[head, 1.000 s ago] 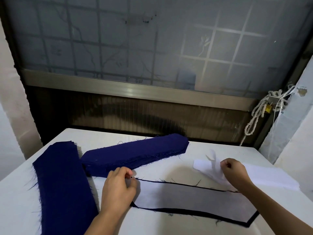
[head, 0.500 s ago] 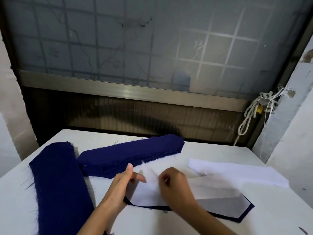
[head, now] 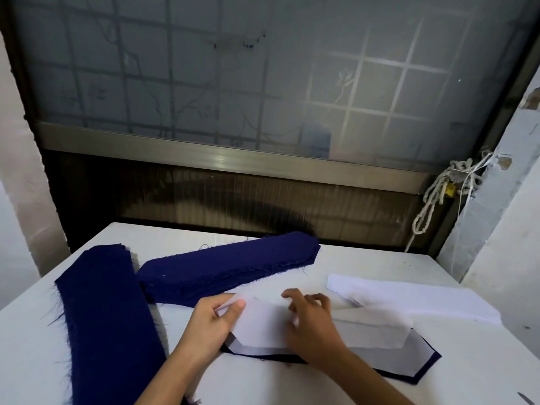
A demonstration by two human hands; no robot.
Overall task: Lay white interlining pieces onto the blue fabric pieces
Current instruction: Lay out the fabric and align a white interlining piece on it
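White surface (head: 380, 258) under a frosted window (head: 204, 83).
Left hand (head: 209, 325) fingers pinch the white piece (head: 263, 325) laid over the blue piece (head: 429, 364) mid-surface; right hand (head: 311, 323) fingers spread on it.

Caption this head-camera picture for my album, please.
Left hand pinches, right hand touches a white interlining piece over a blue fabric piece on the table.

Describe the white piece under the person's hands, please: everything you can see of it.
The white interlining piece is a thin, slightly see-through strip with slanted ends, soft like light cloth. It lies askew on the blue fabric piece, whose dark edge shows below and at right. The left hand pinches its left end; the fingers of the right hand rest on its middle.
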